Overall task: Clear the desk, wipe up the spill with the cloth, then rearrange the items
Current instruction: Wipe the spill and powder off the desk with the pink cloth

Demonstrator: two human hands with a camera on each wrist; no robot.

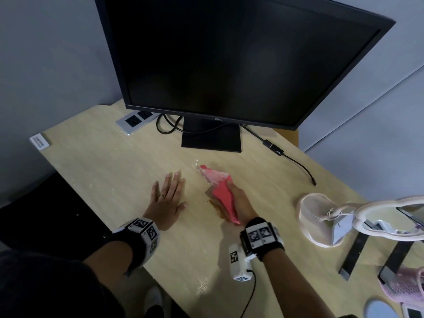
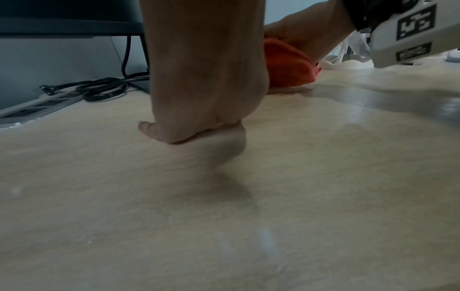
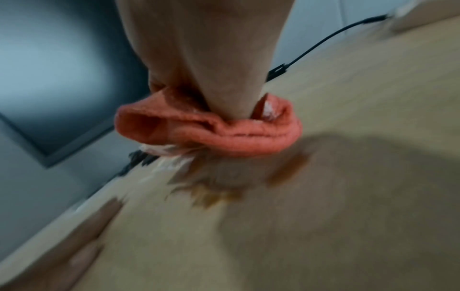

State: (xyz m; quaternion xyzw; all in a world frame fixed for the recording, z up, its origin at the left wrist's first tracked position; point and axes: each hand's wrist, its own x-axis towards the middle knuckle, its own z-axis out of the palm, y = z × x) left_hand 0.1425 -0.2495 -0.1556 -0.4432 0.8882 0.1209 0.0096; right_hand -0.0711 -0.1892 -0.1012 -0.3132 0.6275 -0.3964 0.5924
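two hands show in the head view: the left hand (image 1: 166, 199) lies flat on the desk (image 1: 103, 171), fingers spread, while the right hand (image 1: 241, 203) grips the cloth (image 1: 221, 193), its long axis running near-right to far-left. left wrist view: the cloth meets the desk. right wrist view, blurred, shows a brown spill (image 3: 286, 169) just beside the cloth.

1. Monitor (image 1: 229, 60) stands at back of desk (image 1: 110, 161), power strip (image 1: 135, 121) at its left foot.
2. Cable (image 1: 296, 161) trails right of the monitor base.
3. Left hand (image 1: 166, 198) lies flat on desk, mid-front.
4. Right hand (image 1: 241, 203) just right of it, on cloth (image 1: 220, 193).
5. Spill (image 1: 216, 206) under the cloth's near-left edge.
6. Lamp base (image 1: 321, 223) at far right, well apart from the cloth.
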